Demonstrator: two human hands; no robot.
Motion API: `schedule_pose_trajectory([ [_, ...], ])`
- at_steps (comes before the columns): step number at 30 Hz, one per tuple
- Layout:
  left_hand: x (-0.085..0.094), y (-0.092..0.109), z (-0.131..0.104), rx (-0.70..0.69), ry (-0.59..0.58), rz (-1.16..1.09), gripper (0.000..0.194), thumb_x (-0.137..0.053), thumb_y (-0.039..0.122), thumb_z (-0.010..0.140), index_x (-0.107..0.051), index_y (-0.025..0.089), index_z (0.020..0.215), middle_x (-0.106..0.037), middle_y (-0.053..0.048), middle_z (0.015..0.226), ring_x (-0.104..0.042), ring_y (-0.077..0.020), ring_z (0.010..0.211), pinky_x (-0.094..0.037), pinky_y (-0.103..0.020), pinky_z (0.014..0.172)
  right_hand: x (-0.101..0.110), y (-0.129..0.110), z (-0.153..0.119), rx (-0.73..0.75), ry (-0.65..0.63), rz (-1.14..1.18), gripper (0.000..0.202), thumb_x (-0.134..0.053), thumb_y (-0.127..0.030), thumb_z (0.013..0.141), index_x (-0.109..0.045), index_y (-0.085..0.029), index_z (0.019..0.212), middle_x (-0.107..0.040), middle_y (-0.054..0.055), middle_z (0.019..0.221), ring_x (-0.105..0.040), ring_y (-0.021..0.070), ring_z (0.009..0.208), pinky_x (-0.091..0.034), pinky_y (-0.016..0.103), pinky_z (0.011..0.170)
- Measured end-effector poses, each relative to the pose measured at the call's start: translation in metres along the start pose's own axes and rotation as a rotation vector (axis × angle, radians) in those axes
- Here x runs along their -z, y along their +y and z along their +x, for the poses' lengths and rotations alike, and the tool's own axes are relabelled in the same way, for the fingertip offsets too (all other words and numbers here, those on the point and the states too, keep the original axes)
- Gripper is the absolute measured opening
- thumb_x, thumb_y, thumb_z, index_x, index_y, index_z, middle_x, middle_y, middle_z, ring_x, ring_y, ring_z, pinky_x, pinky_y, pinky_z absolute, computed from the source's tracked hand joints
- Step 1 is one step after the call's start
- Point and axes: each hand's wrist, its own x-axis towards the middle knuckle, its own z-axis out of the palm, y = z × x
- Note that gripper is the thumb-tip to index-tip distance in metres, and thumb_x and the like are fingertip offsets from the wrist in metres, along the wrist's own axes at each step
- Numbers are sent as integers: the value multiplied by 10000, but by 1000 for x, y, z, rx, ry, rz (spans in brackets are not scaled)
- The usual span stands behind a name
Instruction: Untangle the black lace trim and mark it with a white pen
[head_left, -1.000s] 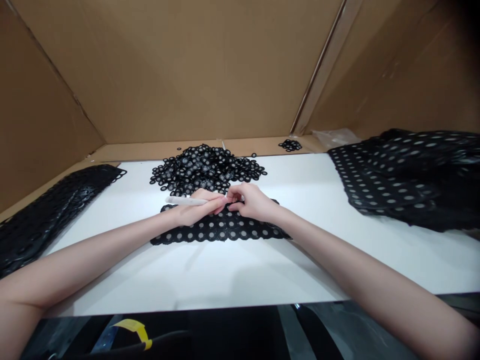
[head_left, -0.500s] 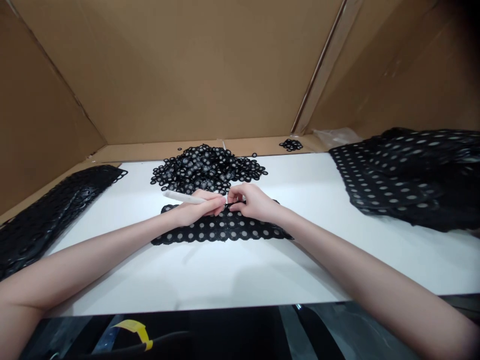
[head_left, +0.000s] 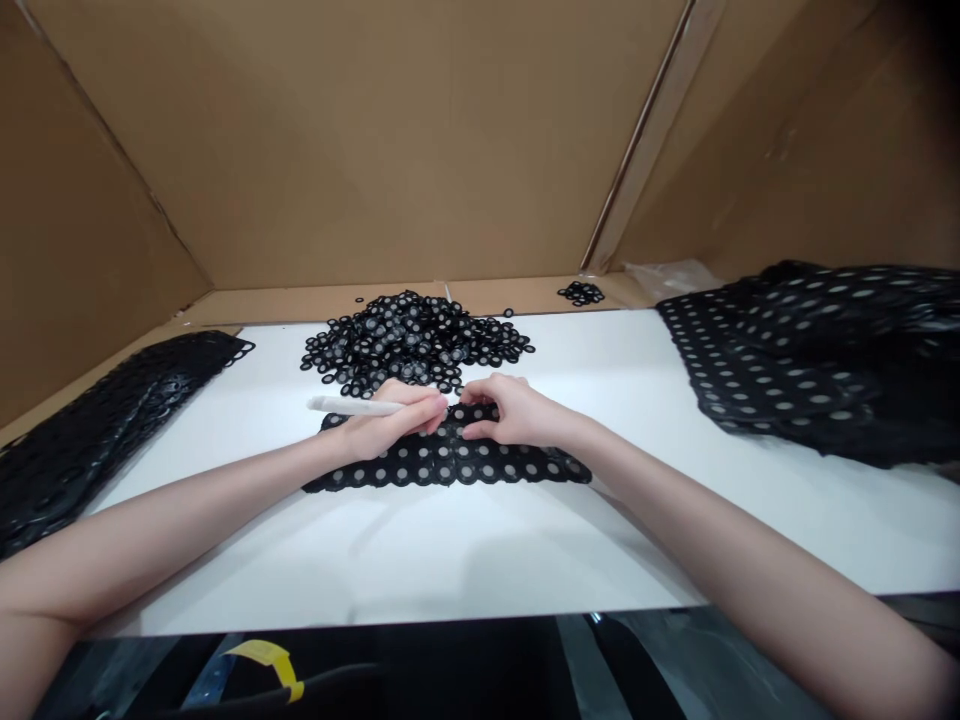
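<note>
A narrow black sheet with rows of pale dots (head_left: 446, 470) lies across the white table in front of me. My left hand (head_left: 394, 420) is closed around a slim white pen-like tool (head_left: 349, 405). Its shaft points left, and its tip is hidden by my fingers at the sheet's far edge. My right hand (head_left: 517, 412) rests over the far right part of the sheet, fingers curved and thumb apart from the index finger. Dots show in the gap between them. Just behind both hands is a heap of small black rings with pale centres (head_left: 409, 335).
A folded black perforated sheet (head_left: 112, 420) lies at the left. Crumpled black dotted material (head_left: 810, 360) covers the right side. A smaller ring pile (head_left: 581, 292) sits on cardboard at the back, near clear plastic (head_left: 671, 277). Cardboard walls (head_left: 405, 140) surround the white table (head_left: 420, 570).
The pen-like tool has tilted flatter, its rear end lower and further left. My right hand has shifted slightly down, and its thumb and index finger have spread apart.
</note>
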Motion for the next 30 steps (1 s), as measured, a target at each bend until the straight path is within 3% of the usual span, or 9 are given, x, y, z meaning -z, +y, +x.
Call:
schedule_pose_trajectory([
  [7,-5,2,-4,1,-76,45,417,-353,353,956,-490,152,618,-423,30,553,-413,-105,572,-326,-229,603,-3,-6,-2,38,11,-60,135,-690,-166,751,-598,-179,848,-659,83,981,-542,275,1024,-335,448,917],
  [24,-6,1,-1,38,-131,12,446,-361,387,955,-451,152,587,-393,37,536,-369,-94,540,-295,-235,566,-8,-8,-1,72,45,-27,184,-661,-62,695,-577,-175,813,-644,43,866,-551,245,970,-306,407,901],
  [30,-7,1,-2,37,-86,-25,413,-374,341,950,-495,148,606,-424,31,541,-409,-102,561,-323,-234,592,-7,-7,-1,69,46,-22,188,-659,-56,687,-573,-176,803,-643,35,847,-555,250,971,-313,397,886],
])
